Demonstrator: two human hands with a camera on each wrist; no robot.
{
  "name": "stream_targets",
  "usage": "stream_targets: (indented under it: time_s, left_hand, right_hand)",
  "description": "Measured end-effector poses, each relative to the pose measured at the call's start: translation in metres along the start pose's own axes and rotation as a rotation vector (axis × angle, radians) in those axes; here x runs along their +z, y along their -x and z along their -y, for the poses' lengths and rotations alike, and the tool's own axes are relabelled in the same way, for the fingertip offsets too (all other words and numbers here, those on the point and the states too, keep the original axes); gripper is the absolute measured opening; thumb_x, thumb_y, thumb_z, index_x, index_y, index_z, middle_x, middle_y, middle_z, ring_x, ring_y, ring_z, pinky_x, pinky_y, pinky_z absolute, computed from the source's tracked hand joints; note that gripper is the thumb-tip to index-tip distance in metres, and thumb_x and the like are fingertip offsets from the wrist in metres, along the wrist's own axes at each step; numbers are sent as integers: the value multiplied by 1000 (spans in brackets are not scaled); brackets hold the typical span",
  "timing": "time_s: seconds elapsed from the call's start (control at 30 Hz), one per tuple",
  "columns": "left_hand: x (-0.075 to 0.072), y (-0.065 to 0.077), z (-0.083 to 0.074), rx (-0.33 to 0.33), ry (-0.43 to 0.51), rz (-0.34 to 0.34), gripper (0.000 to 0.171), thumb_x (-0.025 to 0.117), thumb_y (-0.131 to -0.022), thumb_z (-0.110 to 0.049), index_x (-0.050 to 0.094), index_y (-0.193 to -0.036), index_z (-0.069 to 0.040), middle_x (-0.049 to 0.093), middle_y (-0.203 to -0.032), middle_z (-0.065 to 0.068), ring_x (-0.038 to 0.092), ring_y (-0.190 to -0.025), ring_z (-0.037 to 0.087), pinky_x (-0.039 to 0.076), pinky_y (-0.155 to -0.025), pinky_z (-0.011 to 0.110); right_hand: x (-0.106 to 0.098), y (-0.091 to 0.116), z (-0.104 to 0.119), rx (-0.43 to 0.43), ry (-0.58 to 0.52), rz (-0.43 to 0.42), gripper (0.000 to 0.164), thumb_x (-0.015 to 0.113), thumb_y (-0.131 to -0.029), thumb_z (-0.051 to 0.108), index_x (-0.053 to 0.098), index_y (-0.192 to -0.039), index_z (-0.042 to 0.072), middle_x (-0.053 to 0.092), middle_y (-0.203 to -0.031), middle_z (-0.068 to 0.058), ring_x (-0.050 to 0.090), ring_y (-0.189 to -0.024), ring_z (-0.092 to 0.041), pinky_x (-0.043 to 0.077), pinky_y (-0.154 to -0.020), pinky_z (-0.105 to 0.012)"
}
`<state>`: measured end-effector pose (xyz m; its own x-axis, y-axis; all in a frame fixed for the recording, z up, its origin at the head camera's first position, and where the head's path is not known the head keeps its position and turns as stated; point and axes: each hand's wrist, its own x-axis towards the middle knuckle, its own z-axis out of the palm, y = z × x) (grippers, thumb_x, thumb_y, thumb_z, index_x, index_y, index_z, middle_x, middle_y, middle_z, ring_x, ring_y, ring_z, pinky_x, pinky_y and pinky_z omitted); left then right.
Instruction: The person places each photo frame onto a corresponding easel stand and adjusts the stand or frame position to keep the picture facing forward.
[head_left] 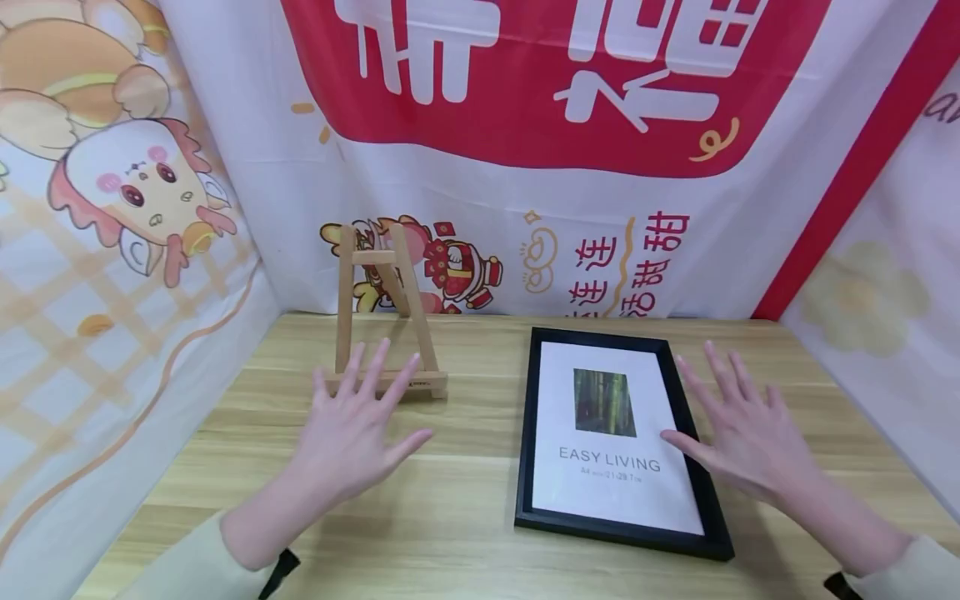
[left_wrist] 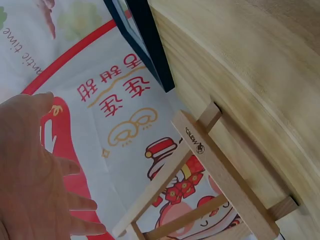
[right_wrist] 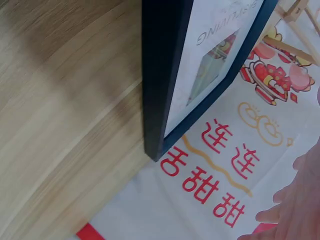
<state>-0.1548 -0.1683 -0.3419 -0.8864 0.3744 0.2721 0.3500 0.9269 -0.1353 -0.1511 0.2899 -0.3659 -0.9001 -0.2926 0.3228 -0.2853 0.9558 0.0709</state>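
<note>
A small wooden easel [head_left: 422,310] stands at the back left of the table, its lower ledge [left_wrist: 227,175] large in the left wrist view. My left hand [head_left: 352,433], fingers spread and holding nothing, is in front of the easel and overlaps its ledge in the head view. To the right a black picture frame [head_left: 527,433] lies flat, its white insert [head_left: 592,492] printed "EASY LIVING" under a dark green picture. Over the frame's right edge hovers my right hand [head_left: 750,442], also spread with nothing held. The right wrist view shows the frame's black side [right_wrist: 162,75].
The pale wooden table [head_left: 450,500] ends at a white cloth backdrop [head_left: 480,187] with red lettering. Cartoon-printed cloth [head_left: 112,333] rises along the left side, and another cloth [head_left: 885,367] with a pale flower borders the right.
</note>
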Motion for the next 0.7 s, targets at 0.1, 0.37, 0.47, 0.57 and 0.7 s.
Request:
stream_targets:
  time_s: [0.1,0.37,0.47,0.57,0.7]
  left_hand:
    - [2,-8,-6,15,22,21,87,33,-88,-77,8,-157,-30,0,-161,13,2,-144,41,0,-103,75]
    - [12,-32,-27,81,59,36,87,38,-88,-75,8,-157,-31,0,-160,12,0,-145,39,1,-104,73]
    - [15,-42,-34,106,66,31,87,36,-88,-76,10,-157,-30,1,-160,13,5,-145,40,6,-104,74]
    - [19,-50,-41,132,86,22,88,31,-87,-78,11,-157,-29,4,-161,13,9,-144,41,11,-104,74]
    - [28,-61,-50,150,115,34,90,27,-86,-80,11,-157,-27,8,-160,14,13,-143,41,15,-104,72]
  right_hand:
    - [0,-1,-6,10,-14,17,97,56,-85,67,10,-158,22,-3,-161,-16,7,-142,-46,19,-93,-81]
    - [2,2,-22,45,-18,56,97,55,-87,65,6,-158,18,-3,-160,-20,3,-143,-46,20,-92,-81]
    - [4,4,-26,47,-24,58,98,54,-88,65,4,-158,17,-3,-160,-20,4,-143,-45,25,-91,-80]
    - [6,6,-30,50,-48,58,98,55,-88,64,3,-157,17,-1,-160,-20,7,-142,-46,30,-88,-78]
    - [12,10,-33,67,-102,70,99,57,-88,61,0,-157,19,1,-160,-22,18,-137,-53,32,-85,-79]
